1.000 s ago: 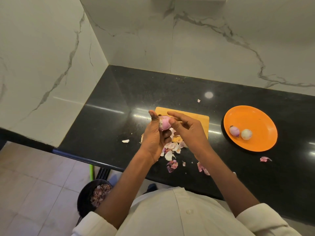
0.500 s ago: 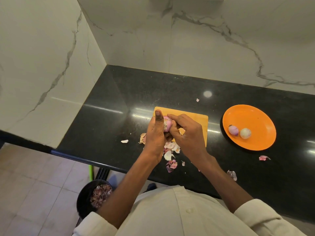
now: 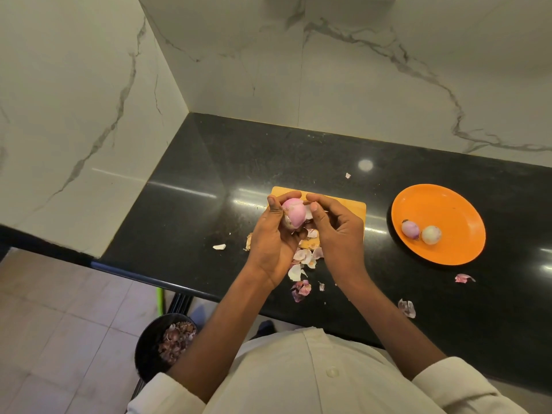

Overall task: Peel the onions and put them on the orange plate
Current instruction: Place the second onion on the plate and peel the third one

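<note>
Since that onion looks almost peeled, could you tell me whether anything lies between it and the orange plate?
Nothing visible blocks the way. The onion is held above the cutting board by the left hand and right hand. Bare black countertop separates board and orange plate, whose near-left part holds two peeled onions, the rest being free.

No text, label, brand, number or sign can be read on anything here.

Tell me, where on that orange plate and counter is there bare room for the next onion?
The orange plate is bare except for two onions at its near left. The counter lies open between the wall corner and the cutting board. It is crowded with peels under both hands.
</note>
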`<state>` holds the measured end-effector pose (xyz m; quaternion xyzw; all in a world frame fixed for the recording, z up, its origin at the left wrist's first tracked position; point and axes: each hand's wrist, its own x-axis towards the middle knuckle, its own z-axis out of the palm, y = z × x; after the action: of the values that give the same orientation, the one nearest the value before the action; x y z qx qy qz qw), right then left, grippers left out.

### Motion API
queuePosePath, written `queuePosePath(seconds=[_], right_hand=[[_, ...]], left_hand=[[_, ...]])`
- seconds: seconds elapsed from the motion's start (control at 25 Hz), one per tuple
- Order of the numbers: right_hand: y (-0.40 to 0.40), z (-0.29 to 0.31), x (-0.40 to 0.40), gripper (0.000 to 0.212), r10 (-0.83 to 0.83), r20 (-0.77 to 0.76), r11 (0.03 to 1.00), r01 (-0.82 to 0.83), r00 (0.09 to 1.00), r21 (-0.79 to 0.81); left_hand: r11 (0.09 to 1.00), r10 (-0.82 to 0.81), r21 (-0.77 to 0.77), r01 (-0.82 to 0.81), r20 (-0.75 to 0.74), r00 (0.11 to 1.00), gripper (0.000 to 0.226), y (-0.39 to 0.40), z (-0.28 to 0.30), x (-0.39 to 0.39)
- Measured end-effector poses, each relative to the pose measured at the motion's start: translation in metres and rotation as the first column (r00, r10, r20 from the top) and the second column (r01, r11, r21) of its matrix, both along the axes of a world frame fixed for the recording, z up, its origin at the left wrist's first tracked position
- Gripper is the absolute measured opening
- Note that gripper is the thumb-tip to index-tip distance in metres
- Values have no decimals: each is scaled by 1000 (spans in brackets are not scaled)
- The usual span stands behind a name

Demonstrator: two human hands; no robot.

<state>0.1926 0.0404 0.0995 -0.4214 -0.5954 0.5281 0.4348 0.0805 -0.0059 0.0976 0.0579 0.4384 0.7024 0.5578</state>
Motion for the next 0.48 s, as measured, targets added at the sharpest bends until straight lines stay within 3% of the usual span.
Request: queuePosePath(seconds=[0.08, 0.16, 0.24, 0.32, 0.4, 0.48], right_hand=[[-1, 1, 0, 22, 62, -19, 998, -63, 998, -30], [1, -3, 0, 22, 44, -125, 966, -74, 991, -247], [4, -4, 0, 25, -75, -351, 801, -154, 933, -579], [7, -9, 1, 27, -209, -440, 628, -225, 873, -745], [8, -16, 3, 26, -256, -425, 554, -229, 868, -801], [9, -27, 5, 25, -180, -282, 643, -104, 942, -758]], left_hand=[[1000, -4, -7, 5, 53, 999, 52, -1, 0, -3], [1000, -13, -25, 16, 119, 993, 54, 0, -3, -7], [998, 4, -64, 10, 212, 977, 50, 0, -11, -9], [996, 27, -94, 4, 319, 947, 46, 0, -19, -11], [994, 49, -112, -10, 349, 936, 47, -1, -23, -13], [988, 57, -154, -18, 250, 967, 52, -1, -25, -17]])
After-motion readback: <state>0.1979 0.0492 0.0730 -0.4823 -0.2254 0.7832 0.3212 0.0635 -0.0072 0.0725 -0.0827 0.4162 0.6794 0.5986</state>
